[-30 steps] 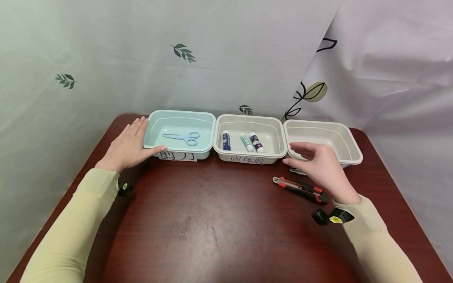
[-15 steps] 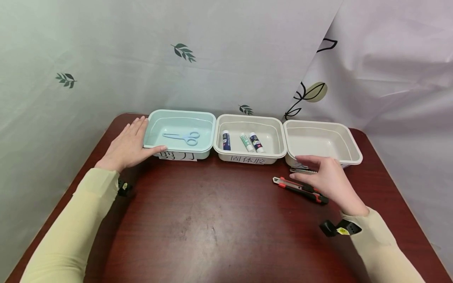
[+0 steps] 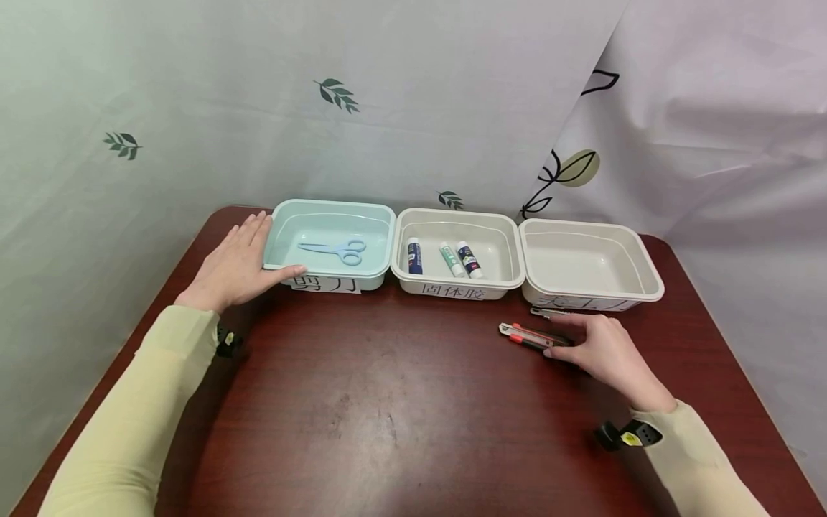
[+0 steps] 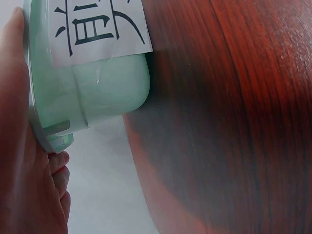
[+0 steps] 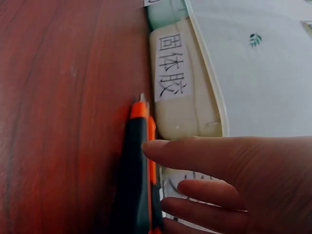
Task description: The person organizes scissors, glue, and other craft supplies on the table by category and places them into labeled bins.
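My left hand [image 3: 226, 269] rests on the left corner of a pale teal bin [image 3: 329, 273], its fingers straight along the side and the thumb on the front rim. Light blue scissors [image 3: 336, 250] lie in that bin. My right hand [image 3: 607, 359] is at a black-and-red utility knife [image 3: 526, 337] on the table, thumb on the near side and fingers beyond it. In the right wrist view the thumb overlaps the knife [image 5: 134, 175]; whether it touches is unclear. A second, silver-bladed cutter [image 3: 545, 312] lies behind, partly covered by my fingers.
A beige middle bin [image 3: 500, 251] holds glue sticks [image 3: 413, 257]. To its right stands another beige bin [image 3: 568, 251] with nothing visible inside. All three bins carry paper labels and line the back of the dark red table [image 3: 388, 402]. A patterned curtain [image 3: 413, 100] hangs behind.
My right hand has come down and back from in front of the right bin to the utility knife, uncovering the bin's label. My left hand has stayed on the teal bin.
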